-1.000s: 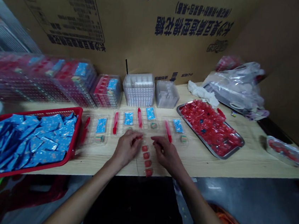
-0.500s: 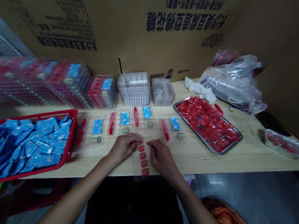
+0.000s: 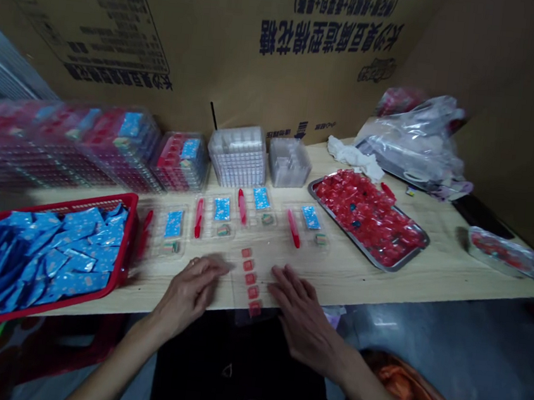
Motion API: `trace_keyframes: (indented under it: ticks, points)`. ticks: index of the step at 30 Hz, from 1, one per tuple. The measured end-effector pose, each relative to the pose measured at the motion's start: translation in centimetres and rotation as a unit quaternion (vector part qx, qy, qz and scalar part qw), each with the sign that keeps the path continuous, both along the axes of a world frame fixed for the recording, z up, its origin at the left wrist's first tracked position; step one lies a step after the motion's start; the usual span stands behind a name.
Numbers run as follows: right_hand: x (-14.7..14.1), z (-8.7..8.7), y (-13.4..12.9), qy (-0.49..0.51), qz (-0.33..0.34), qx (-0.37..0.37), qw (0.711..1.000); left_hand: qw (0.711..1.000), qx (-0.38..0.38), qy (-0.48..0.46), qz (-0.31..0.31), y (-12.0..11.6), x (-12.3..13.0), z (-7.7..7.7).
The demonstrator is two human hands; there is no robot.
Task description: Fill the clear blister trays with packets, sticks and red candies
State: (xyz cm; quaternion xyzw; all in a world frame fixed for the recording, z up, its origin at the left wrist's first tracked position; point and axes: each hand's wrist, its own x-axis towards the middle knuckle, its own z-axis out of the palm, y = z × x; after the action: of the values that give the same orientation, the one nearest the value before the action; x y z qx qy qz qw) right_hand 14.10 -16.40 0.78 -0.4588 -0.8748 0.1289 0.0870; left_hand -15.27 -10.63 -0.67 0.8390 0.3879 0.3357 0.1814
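In the head view, a clear tray (image 3: 239, 289) holding red pieces (image 3: 250, 278) is lying at the front edge of the tabletop (image 3: 358, 281), between the left hand (image 3: 185, 292), which is curving half-open, and the right hand (image 3: 306, 322), which is lying spread.

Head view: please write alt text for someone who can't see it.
A person's left hand and right hand flank five red pieces lined up in a clear tray on a table. A red basket of blue packets sits at left, a metal tray heaped with red items at right.
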Motion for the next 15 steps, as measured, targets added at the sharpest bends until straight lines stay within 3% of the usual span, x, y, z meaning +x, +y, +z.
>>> trace_keyframes:
  ticks: [3, 5, 7, 11, 13, 15]
  points:
    - [-0.3, -0.5, -0.2, -0.001, -0.008, 0.031, 0.999, 0.997, 0.005, 0.056, -0.045, -1.7, -0.1, -0.5]
    - [-0.5, 0.5, -0.1, 0.033, -0.001, 0.047, 0.998, 0.996, 0.013, 0.072, -0.058, -2.4, 0.4, -0.5]
    - [-0.4, 2.6, 0.0, 0.075, 0.013, 0.051, 0.996, 0.995, 0.021, 0.059, -0.074, -2.5, 1.2, 0.0]
    - [1.2, 8.7, 1.8, 0.130, -0.006, 0.027, 0.991, 0.995, 0.006, -0.047, -0.088, -0.8, 4.3, 2.3]
    - [2.9, 11.4, 4.2, 0.153, -0.044, 0.008, 0.987, 0.990, -0.026, -0.122, -0.067, 1.0, 6.9, 3.5]
    - [4.8, 13.0, 7.7, 0.183, -0.088, -0.005, 0.979, 0.975, -0.083, -0.207, -0.014, 3.1, 10.0, 4.1]
